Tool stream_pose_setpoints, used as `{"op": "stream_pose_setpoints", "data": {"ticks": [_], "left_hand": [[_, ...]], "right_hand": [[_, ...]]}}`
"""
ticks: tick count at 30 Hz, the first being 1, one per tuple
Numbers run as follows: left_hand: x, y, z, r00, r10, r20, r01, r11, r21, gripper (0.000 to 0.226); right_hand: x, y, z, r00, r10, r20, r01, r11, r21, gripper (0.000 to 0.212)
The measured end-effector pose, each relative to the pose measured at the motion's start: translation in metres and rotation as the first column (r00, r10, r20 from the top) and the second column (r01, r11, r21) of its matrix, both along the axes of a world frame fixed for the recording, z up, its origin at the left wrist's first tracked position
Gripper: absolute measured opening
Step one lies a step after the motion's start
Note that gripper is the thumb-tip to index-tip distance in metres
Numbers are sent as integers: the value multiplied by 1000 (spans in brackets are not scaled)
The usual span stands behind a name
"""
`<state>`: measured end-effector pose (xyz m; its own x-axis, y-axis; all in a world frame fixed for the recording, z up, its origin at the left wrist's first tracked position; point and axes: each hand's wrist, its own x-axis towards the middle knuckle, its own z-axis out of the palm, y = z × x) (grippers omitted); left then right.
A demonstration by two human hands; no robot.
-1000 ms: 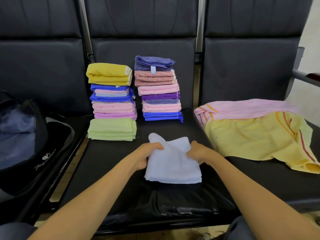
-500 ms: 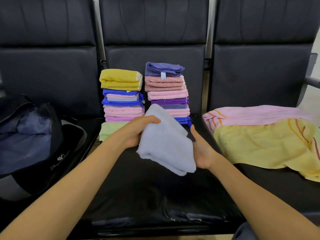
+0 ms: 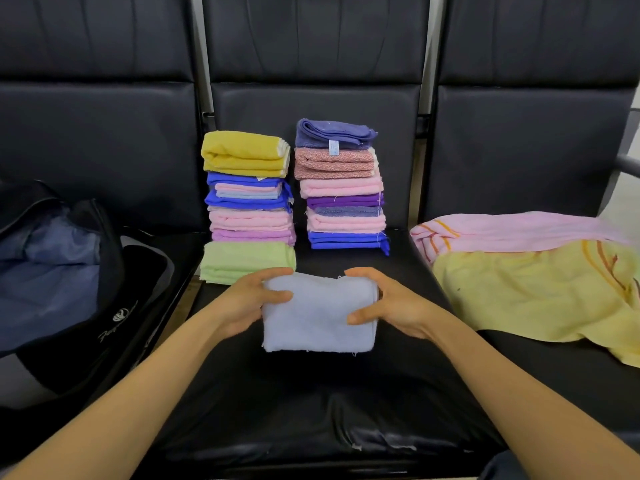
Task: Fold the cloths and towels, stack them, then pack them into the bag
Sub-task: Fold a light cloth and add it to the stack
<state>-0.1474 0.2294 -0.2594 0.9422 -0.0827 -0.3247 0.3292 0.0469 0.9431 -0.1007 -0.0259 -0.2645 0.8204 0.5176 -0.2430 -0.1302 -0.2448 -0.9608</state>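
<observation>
Tilted a moment ago, the folded pale-blue terry cloth (image 3: 318, 318) is level now, left hand (image 3: 247, 303) and right hand (image 3: 389, 306) clasping its sides, likely squaring it for the coloured cloth stacks (image 3: 343, 188) just beyond them.

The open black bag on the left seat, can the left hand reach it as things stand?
Probably yes: nothing stands between the left hand and the open black bag, though that hand grips the folded pale blue towel.
</observation>
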Motion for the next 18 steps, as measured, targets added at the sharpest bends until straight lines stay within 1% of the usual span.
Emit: {"op": "stream_pose_setpoints", "data": {"ticks": [1, 3, 5, 7, 8, 10, 12, 13, 14, 15, 16, 18], "left_hand": [[1, 0, 1, 1000, -6, 18, 5, 998, 57, 49], [3, -2, 2, 997, -19, 80, 0, 973, 229, 63], [2, -8, 2, 990, -19, 139, -35, 926, 376, 72], [-2, -16, 4, 978, -30, 205, -84, 848, 523, 77], [-4, -20, 5, 969, -47, 242, -113, 787, 606, 74], [-6, -25, 9, 949, -104, 298, -162, 651, 741, 60], [-9, -26, 12, 938, -157, 308, -186, 523, 832, 41], [-9, -25, 12, 934, -169, 313, -199, 480, 854, 34], [-9, -23, 11, 926, -173, 335, -222, 469, 855, 29], [-9, -18, 8, 916, -172, 363, -239, 492, 837, 26], [-9, -13, 5, 905, -173, 390, -240, 549, 801, 24], [-8, -5, 4, 899, -177, 401, -167, 707, 687, 25]], "right_hand": [[0, 1, 0, 999, -1, 38, 3, 999, -52, 73], [2, 1, 0, 991, -11, 132, 34, 984, -173, 69], [0, 2, 2, 973, -13, 229, 78, 958, -276, 66], [-3, 3, 7, 937, 5, 349, 120, 934, -337, 65], [-4, 4, 9, 915, 23, 402, 137, 921, -365, 64], [-7, 7, 12, 881, 63, 470, 165, 889, -427, 62], [-7, 11, 12, 860, 88, 502, 190, 859, -475, 57], [-6, 12, 12, 851, 94, 517, 202, 849, -487, 51], [-6, 13, 11, 840, 94, 534, 221, 840, -496, 44], [-5, 12, 12, 831, 97, 549, 240, 826, -509, 38], [-3, 11, 12, 822, 108, 559, 253, 810, -529, 34], [2, 7, 11, 823, 126, 554, 240, 806, -541, 27]]}}
